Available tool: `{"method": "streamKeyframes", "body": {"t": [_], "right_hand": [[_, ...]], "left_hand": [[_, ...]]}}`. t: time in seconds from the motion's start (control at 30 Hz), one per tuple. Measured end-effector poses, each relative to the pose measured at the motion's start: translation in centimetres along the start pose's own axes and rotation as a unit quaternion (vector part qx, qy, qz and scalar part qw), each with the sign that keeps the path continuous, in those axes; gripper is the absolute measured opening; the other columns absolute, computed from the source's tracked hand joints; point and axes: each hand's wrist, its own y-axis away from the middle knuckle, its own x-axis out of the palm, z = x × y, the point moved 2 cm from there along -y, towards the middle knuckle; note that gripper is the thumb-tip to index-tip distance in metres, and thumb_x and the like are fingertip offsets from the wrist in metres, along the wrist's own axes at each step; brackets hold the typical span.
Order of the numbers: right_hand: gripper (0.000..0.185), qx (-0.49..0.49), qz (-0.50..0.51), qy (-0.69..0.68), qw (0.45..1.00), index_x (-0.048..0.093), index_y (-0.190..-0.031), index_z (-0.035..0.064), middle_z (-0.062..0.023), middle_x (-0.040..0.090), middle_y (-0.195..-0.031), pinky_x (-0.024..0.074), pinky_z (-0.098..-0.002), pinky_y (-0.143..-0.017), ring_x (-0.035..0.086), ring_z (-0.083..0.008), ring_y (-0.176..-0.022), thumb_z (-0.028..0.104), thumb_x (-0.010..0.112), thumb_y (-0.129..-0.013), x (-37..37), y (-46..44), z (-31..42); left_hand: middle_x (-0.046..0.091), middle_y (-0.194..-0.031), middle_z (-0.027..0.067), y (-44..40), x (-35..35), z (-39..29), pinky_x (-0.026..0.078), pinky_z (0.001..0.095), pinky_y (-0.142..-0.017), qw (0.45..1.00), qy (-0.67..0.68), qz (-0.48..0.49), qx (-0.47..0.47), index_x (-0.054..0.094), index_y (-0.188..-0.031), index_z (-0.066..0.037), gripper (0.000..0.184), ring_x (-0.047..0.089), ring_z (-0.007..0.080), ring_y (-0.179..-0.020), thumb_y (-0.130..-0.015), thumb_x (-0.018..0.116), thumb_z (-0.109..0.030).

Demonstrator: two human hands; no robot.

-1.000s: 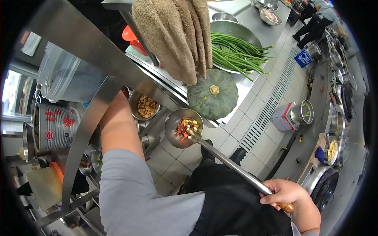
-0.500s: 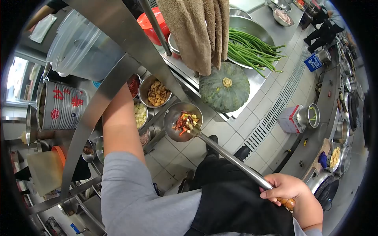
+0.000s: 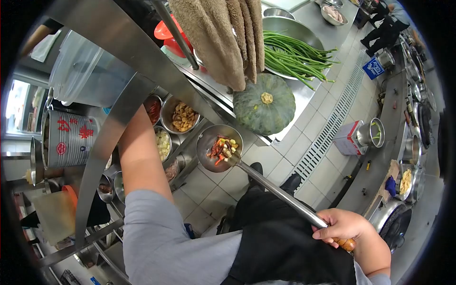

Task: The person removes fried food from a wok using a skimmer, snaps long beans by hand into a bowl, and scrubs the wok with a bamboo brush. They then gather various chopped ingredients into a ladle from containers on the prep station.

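Observation:
My right hand (image 3: 343,228) is wrapped round the wooden grip of a long-handled ladle (image 3: 289,202). In the ladle's bowl lies a mix of dried red chilies and pale chopped pieces (image 3: 222,149). My left forearm (image 3: 145,152) reaches up among the metal bowls on the left and passes behind a steel shelf beam (image 3: 114,114). That beam hides my left hand, so its fingers do not show. Close to the forearm stand a bowl of brown chunks (image 3: 184,117), a bowl of red pieces (image 3: 153,110) and a bowl of chopped pale pieces (image 3: 162,144).
A green pumpkin (image 3: 264,105) sits on the counter corner beside a pan of long beans (image 3: 297,54). A brown towel (image 3: 216,40) hangs from the rail. At left are a large tin can (image 3: 71,137) and clear plastic tubs (image 3: 90,71). A stove line runs along the right; another person (image 3: 387,26) stands far off.
The view has shifted slightly, so the counter, pumpkin and towel appear further left. My left arm still reaches behind the beam, and the ladle stays in my right hand.

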Motion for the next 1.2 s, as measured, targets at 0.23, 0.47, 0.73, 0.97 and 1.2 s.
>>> {"method": "streamKeyframes", "body": {"t": [0.23, 0.47, 0.73, 0.97, 1.2], "right_hand": [[0.02, -0.019, 0.031, -0.024, 0.999, 0.049, -0.083, 0.0038, -0.0019, 0.05, -0.054, 0.0403, -0.0256, -0.044, 0.05, -0.0115, -0.045, 0.013, 0.065, -0.088, -0.6, -0.9, 0.5], [0.019, -0.048, 0.041, -0.025, 0.998, 0.049, -0.082, 0.0034, -0.0031, 0.05, -0.054, 0.0397, -0.026, -0.041, 0.049, -0.013, -0.042, 0.012, 0.065, -0.087, -1.3, -2.0, 0.8], [0.017, -0.05, 0.068, -0.009, 0.996, 0.049, -0.082, 0.004, -0.0035, 0.05, -0.056, 0.0397, -0.0262, -0.039, 0.049, -0.0132, -0.041, 0.01, 0.064, -0.087, -2.7, -1.8, 1.1], [0.017, -0.051, 0.083, 0.014, 0.995, 0.049, -0.081, 0.0043, -0.0037, 0.05, -0.057, 0.0398, -0.0261, -0.039, 0.049, -0.0135, -0.042, 0.01, 0.064, -0.087, -5.8, 1.1, -0.9], [0.017, -0.065, 0.107, 0.005, 0.992, 0.05, -0.081, 0.0044, -0.0037, 0.051, -0.058, 0.0401, -0.0262, -0.039, 0.049, -0.0135, -0.042, 0.011, 0.064, -0.088, -11.0, 7.0, -5.4]], "left_hand": [[0.067, -0.085, 0.0096, 1.4, -5.6, 0.3, 0.048, 0.0313, -0.069, 0.994, 0.092, -0.051, 0.018, 0.067, -0.111, -0.008, 0.036, 0.062, 0.0196, -0.074, -0.086, 0.064, -0.033], [0.067, -0.082, 0.0087, 8.9, -14.2, -1.4, 0.048, 0.0303, -0.067, 0.971, 0.234, -0.034, 0.02, 0.068, -0.11, -0.008, 0.035, 0.062, 0.0182, -0.071, -0.086, 0.065, -0.033], [0.065, -0.074, 0.0067, 27.4, -16.2, -8.3, 0.047, 0.0289, -0.063, 0.921, 0.324, 0.197, -0.093, 0.07, -0.093, -0.005, 0.026, 0.062, 0.0112, -0.071, -0.086, 0.065, -0.029], [0.068, -0.089, 0.015, 32.3, -12.1, -15.2, 0.052, 0.0354, -0.07, 0.961, 0.109, 0.242, 0.079, 0.063, -0.112, 0.003, 0.041, 0.065, 0.0179, -0.069, -0.078, 0.072, -0.017], [0.068, -0.089, 0.0099, 34.8, -18.2, -22.2, 0.051, 0.028, -0.065, 0.965, 0.197, 0.152, 0.078, 0.062, -0.112, 0.003, 0.029, 0.062, 0.0137, -0.067, -0.085, 0.064, -0.009]]}}
